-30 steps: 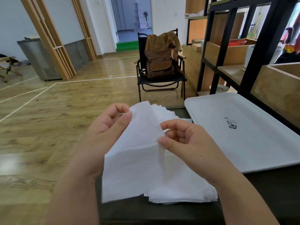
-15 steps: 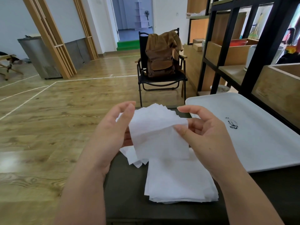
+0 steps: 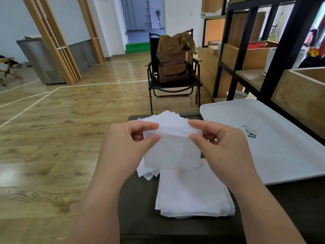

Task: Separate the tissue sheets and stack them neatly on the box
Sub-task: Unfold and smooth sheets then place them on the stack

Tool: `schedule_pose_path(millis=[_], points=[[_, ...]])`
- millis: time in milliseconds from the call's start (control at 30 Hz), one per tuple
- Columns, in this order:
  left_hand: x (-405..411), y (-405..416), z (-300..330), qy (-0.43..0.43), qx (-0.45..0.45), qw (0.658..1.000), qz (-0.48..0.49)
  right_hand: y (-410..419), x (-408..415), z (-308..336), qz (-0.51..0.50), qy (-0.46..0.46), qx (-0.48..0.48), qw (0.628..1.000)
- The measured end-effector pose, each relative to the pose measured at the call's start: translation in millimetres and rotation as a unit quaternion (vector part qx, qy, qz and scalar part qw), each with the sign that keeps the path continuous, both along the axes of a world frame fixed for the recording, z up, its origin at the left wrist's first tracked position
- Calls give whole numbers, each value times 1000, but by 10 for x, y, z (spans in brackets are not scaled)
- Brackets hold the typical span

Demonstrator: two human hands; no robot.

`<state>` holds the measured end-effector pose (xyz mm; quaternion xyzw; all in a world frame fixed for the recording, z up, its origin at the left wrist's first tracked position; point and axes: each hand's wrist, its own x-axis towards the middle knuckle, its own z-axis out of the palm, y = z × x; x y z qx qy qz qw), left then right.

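Mid-frame, the left hand (image 3: 130,147) and right hand (image 3: 223,148) pinch a tissue sheet (image 3: 173,152) by its top corners above the neat pile (image 3: 193,192); peeling plies apart seems next.

Both hands' grip has shifted to the tissue sheet's (image 3: 173,148) top corners, spreading it flat.

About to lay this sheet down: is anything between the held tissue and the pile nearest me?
Nothing visible. The tissue sheet, pinched by the left hand and right hand, hangs above the near stack, whose top is bare.
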<state>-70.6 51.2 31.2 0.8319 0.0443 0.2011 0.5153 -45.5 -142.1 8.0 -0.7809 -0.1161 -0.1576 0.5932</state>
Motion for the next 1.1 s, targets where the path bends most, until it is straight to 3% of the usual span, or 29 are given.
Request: schedule_pose_path(millis=[367,500,667,867,967,1100], points=[[2,-22,1,-4,51,999,15,-30,11,-27,-60,-35,-66,995],[-35,-35,63,11,-57,995,-77,-62,7,24,-46,-37,-58,997],[-83,-65,116,32,-98,988,-111,-109,-69,163,53,53,70,995],[-129,2,69,196,1,966,-166,-292,-81,148,134,301,-14,944],[-137,-15,10,255,47,949,-182,-323,-62,93,122,306,-98,939],[-86,-49,-63,272,77,950,-136,-293,-52,65,103,301,-173,932]])
